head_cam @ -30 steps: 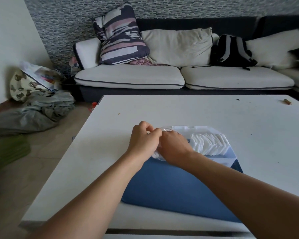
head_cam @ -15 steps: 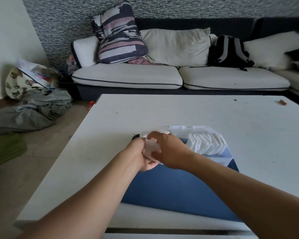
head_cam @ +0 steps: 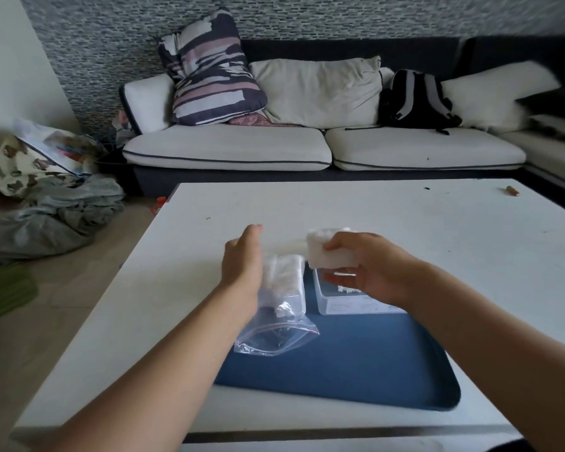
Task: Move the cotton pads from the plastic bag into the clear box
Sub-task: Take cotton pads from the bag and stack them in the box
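Note:
My left hand [head_cam: 242,259] holds the clear zip plastic bag [head_cam: 281,308] by its upper part; the bag hangs down over a blue mat [head_cam: 356,363] with white cotton pads [head_cam: 286,275] still inside. My right hand [head_cam: 369,269] is shut on a stack of white cotton pads [head_cam: 327,251], held just above the clear box [head_cam: 343,303]. The box stands on the mat's far side, mostly hidden behind my right hand, with some white pads showing inside.
The white table [head_cam: 405,220] carries a small brown object [head_cam: 512,190] at its far right. Behind it stands a sofa [head_cam: 274,148] with cushions and a black backpack [head_cam: 415,99]. Clothes and bags [head_cam: 53,190] lie on the floor to the left.
My hands have separated: the right pulled a stack of pads out of the bag and moved right over the box, while the left keeps the bag, now hanging open-end toward me.

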The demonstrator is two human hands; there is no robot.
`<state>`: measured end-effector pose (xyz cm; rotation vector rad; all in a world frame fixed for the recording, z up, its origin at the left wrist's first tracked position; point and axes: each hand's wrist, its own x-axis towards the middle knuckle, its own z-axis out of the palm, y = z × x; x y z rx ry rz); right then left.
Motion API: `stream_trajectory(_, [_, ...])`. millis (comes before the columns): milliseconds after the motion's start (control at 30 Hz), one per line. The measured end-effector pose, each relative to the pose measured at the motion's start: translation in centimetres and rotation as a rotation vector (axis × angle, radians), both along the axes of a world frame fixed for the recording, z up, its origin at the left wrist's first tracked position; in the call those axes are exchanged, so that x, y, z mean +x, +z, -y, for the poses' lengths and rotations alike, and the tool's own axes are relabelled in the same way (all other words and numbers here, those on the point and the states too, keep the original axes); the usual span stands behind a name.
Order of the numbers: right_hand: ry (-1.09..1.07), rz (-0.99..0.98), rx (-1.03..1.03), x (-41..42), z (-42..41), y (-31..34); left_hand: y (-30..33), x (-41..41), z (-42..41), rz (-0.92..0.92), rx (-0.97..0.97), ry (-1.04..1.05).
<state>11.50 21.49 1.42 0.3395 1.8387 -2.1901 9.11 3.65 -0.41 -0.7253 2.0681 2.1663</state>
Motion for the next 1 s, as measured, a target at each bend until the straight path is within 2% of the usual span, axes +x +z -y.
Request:
stream_trajectory(67, [0.004,0.007,-0.070,0.4,1.3,0.2,1.0,1.1,-1.9,-0.091,0.087,-0.069])
stream_trajectory(167, [0.081,0.018,-0.067,1.1,3.1,0.2,1.2,2.2,-3.7,-0.094,0.261,-0.140])
stream_trajectory(400, [0.007,-0.026,-0.009,1.0,3.8,0.3,0.9,2.3,-4.6,-0.167,0.327,-0.178])
stream_trajectory(500, [-0.046,-0.079,0.123,0.8,3.8,0.0,1.2,2.5,-4.9,-0.194,0.353,-0.230])
stream_trajectory(567, [-0.138,-0.104,0.215,0.5,4.0,-0.3,1.2,2.5,-5.1,-0.236,0.283,-0.247])
stream_trajectory(700, [-0.215,-0.048,0.170,-0.4,4.1,-0.8,0.1,2.4,-5.6,-0.550,-0.242,-0.275])
stream_trajectory(767, [-0.235,-0.029,0.134,-0.5,4.0,-0.8,-0.1,2.4,-5.6,-0.607,-0.322,-0.217])
stream_trajectory(900, [-0.219,-0.040,0.158,-0.8,4.0,-0.7,0.1,1.6,-5.7,-0.510,-0.307,-0.219])
stream_trajectory(933, [-0.186,-0.040,0.167,-0.9,3.7,-0.5,0.1,1.3,-5.7,-0.458,-0.271,-0.208])
stream_trajectory(1000, [-0.048,-0.077,0.177,-1.1,2.4,0.1,0.3,0.6,-5.5,-0.282,-0.074,-0.137])
